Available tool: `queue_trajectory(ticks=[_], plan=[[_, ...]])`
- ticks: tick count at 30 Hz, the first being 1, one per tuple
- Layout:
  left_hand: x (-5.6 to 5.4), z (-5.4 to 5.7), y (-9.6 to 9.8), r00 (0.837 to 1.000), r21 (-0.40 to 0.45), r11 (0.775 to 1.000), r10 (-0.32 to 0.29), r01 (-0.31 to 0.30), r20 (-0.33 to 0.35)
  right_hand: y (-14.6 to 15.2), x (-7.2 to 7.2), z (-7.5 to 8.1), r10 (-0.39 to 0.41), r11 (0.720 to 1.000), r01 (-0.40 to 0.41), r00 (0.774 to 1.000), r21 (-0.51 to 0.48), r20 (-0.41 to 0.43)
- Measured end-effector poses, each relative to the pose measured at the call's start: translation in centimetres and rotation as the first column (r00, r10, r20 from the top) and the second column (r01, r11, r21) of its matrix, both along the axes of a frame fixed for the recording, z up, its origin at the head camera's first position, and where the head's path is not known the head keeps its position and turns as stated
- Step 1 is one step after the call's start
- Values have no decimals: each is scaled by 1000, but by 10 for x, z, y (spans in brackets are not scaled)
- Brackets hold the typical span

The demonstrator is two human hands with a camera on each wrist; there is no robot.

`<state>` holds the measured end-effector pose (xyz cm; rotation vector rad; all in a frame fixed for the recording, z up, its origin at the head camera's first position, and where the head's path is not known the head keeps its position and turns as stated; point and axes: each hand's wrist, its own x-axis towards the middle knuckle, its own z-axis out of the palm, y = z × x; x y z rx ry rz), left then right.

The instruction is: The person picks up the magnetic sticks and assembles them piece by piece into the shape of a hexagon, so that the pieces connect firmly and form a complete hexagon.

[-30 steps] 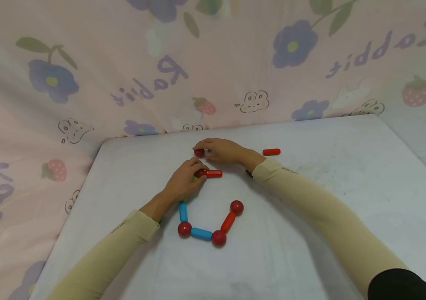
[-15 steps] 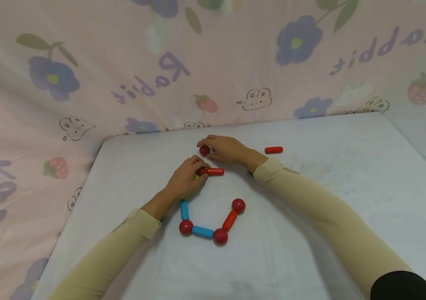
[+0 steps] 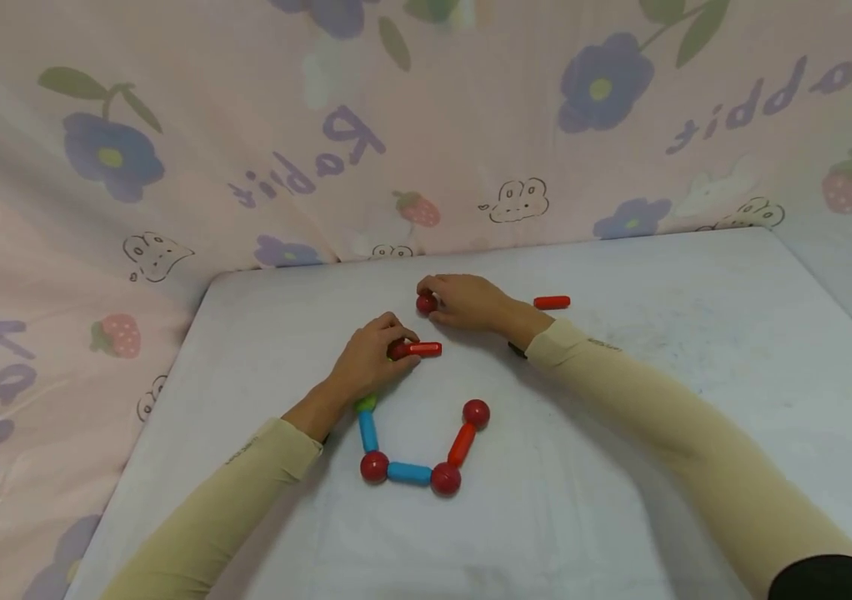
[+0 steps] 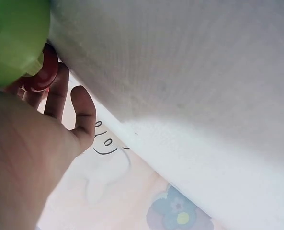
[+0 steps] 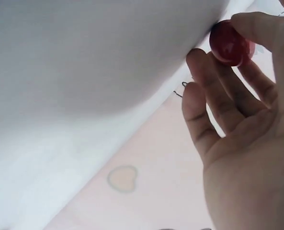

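Observation:
In the head view my left hand (image 3: 373, 358) curls its fingers and thumb around a red ball (image 3: 398, 349), from which a short red rod (image 3: 426, 349) points right. A green ball (image 4: 17, 43) fills the corner of the left wrist view, close by my palm; from above, the hand mostly covers it. My right hand (image 3: 474, 302) pinches another red ball (image 5: 228, 43) between thumb and fingers, just beyond the rod. Nearer the body, a chain of blue rods (image 3: 408, 473), red balls (image 3: 445, 478) and a red rod (image 3: 461, 444) leads up to the green ball.
A loose red rod (image 3: 552, 302) lies behind my right wrist. The white table (image 3: 621, 500) ends at a patterned pink curtain (image 3: 456, 125) at the back and on the left.
My right hand has moved to the right with its red ball. The left hand stays nearly in place on its ball, and a bit more of the green ball shows beside it.

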<state>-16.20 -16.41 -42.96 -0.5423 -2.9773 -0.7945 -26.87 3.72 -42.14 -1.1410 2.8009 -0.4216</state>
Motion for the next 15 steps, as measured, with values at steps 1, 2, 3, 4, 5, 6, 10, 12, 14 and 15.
queue_trajectory(ticks=[1, 2, 3, 4, 5, 6, 10, 12, 14, 15], plan=[[0, 0, 0, 1000, -4, 1000, 2, -2, -5, 2, 1, 0, 5, 1000, -5, 1000, 6, 0], [0, 0, -1, 1000, -6, 1000, 4, -4, -9, 4, 3, 1, 9, 1000, -9, 1000, 10, 3], [0, 0, -1, 1000, -8, 1000, 1, -1, -14, 6, 4, 2, 11, 1000, -11, 1000, 13, 5], [-1, 0, -1, 1000, -12, 1000, -1, 1, -16, 8, 6, 2, 13, 1000, -13, 1000, 18, 3], [0, 0, -1, 1000, -13, 1000, -4, 4, -17, 10, 7, 1, 13, 1000, -13, 1000, 20, 6], [-1, 1, -2, 1000, -18, 1000, -8, 7, -20, 12, 8, 1, 12, 1000, -12, 1000, 21, 10], [0, 2, -1, 1000, -30, 999, -17, 16, -23, 19, 12, -2, 19, 1000, -19, 1000, 15, 22], [0, 1, 0, 1000, -35, 999, -16, 15, -22, 22, 14, -3, 22, 1000, -22, 999, 10, 27], [0, 1, 0, 1000, -33, 999, -11, 10, -13, 26, 17, -3, 19, 1000, -19, 999, 4, 33], [0, 1, 1, 1000, -35, 999, -7, 7, -8, 28, 18, -2, 15, 1000, -15, 999, -1, 41]])
